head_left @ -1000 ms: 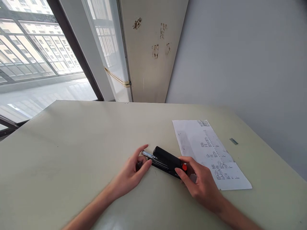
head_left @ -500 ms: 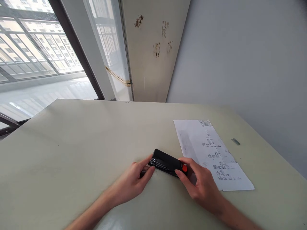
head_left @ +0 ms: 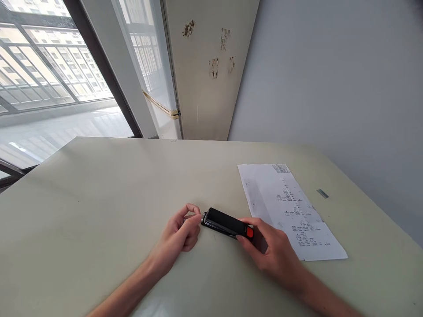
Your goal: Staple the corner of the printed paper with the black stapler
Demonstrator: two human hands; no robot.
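Note:
A black stapler with a red piece at its rear lies at a slant above the table, its front end pointing left. My right hand grips the rear of it between thumb and fingers. At the front end, my left hand is closed, its thumb and curled index finger pinched at the stapler's tip. A little metal shows there, and the fingertips partly hide it. A narrow gap runs along the stapler's side between its upper and lower parts.
A creased printed paper lies flat right of the stapler, close behind my right hand. Farther right is a small dark strip. The pale table meets a grey wall on the right; a window stands at the left.
My left fingers have moved from along the stapler's front sides to a curled pinch at its tip. The stapler has turned slightly, and its side gap now shows. My right hand keeps its grip.

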